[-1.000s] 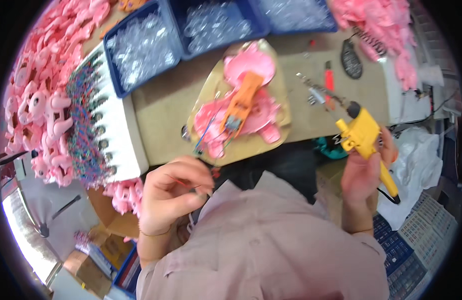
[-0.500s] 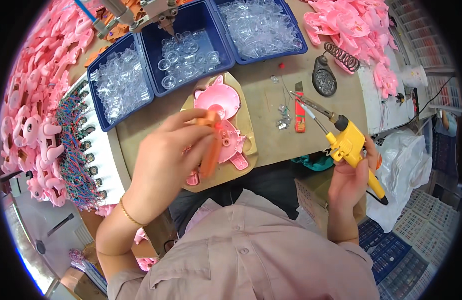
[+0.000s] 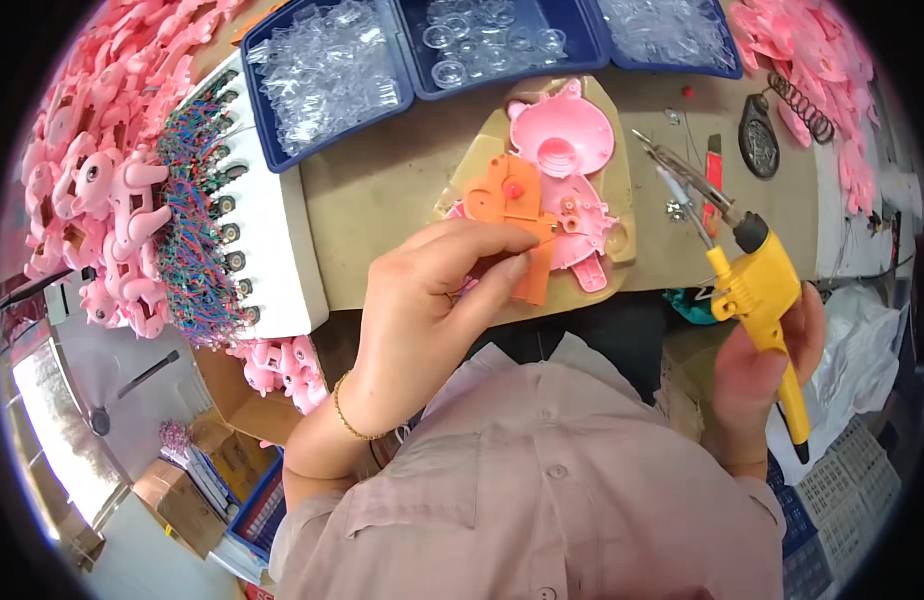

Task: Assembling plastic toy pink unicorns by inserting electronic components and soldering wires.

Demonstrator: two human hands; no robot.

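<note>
My left hand [image 3: 432, 285] is closed in a pinch over an orange plastic part [image 3: 512, 185]. What lies between thumb and forefinger is too small to make out; a thin dark line, perhaps a wire, shows beside the fingertips. The orange part, with a red dot on it, overlaps a pink toy shell [image 3: 579, 215] of rounded animal shape. A tan holder [image 3: 622, 190] carries the shell, whose bowl-like half [image 3: 562, 125] sits at the far side. Off to the right, my right hand [image 3: 767, 350] grips a yellow soldering gun [image 3: 767, 275], its metal tip pointing up and left, apart from the shell.
Blue bins [image 3: 417, 88] of clear plastic pieces line the far side. A red cutter [image 3: 714, 175] and a black soldering stand with a coil [image 3: 759, 140] lie right. Wired speakers [image 3: 227, 205] on a white board and heaped pink toys [image 3: 112, 190] stand left.
The orange part, earlier tilted and blurred in my left hand, now lies flatter over the pink shell. The view has shifted, so the bench appears further right. My right hand still holds the soldering gun.
</note>
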